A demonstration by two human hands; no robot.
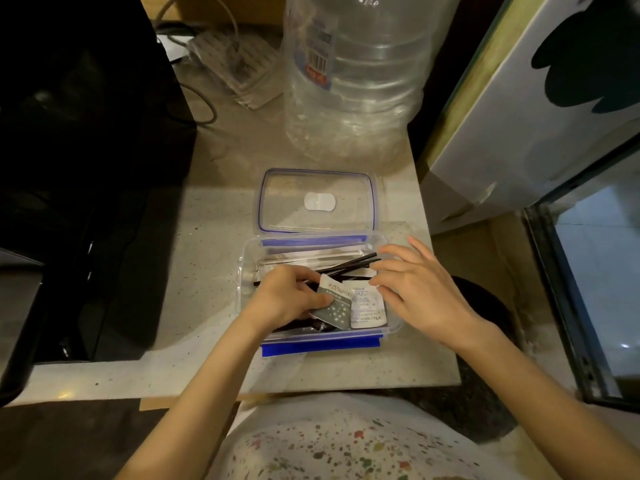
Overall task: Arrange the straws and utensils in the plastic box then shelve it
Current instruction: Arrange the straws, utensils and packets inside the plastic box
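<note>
Your left hand (289, 299) is inside the plastic box (391, 323), at its left half. Its fingers (311, 299) are curled and pinch a grey-green sachet (334, 308) against the thumb. The sachet stands tilted near the middle of the box.

Your right hand (420, 289) is over the right end of the box. Its fingers (391, 268) are spread and nearly straight, pointing left. The fingertips reach the right ends of the black straws (349, 266); you cannot tell whether they touch them. This hand holds nothing.

The black straws lie slanted across the middle of the box, their left ends hidden under your left hand. Behind them, along the far wall of the box, lie white paper-wrapped utensils (311, 259). A white sachet (367, 306) with printed text lies just right of the grey-green sachet, near the front wall. Dark items lie under the sachets at the front wall; you cannot identify them.

The box stands open on the pale desk (207, 254). Its clear lid (317, 202), edged in blue, lies flat on the desk, touching the far side of the box. A blue latch (320, 348) hangs open on the near side of the box. A large clear water bottle (356, 74) stands on the desk behind the lid.
</note>
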